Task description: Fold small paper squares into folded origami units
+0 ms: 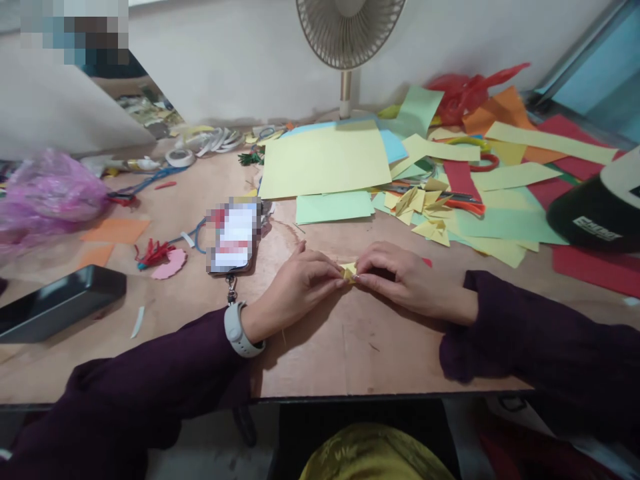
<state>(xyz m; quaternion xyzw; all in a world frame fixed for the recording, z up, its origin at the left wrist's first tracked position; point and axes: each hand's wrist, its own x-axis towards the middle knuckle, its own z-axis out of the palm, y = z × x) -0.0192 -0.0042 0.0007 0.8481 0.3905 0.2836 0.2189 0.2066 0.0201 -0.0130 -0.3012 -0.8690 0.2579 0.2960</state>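
Between my two hands, just over the wooden table, is a small folded piece of yellow paper (349,271). My left hand (305,280) pinches its left end between thumb and fingers. On the other end, my right hand (400,275) grips it with thumb and forefinger. Fingertips cover part of the folds. A pile of folded yellow paper pieces (423,207) lies beyond my right hand. Past my left hand rests a phone (234,237) with a lit screen. Larger yellow sheets (325,160) and a stack of light green paper (334,208) lie straight ahead.
A fan (346,67) stands at the back. Scissors (465,200) lie among coloured paper strips on the right, near a dark cup-like container (595,210). On the left are a pink plastic bag (53,193), a black case (65,300) and orange paper (116,231).
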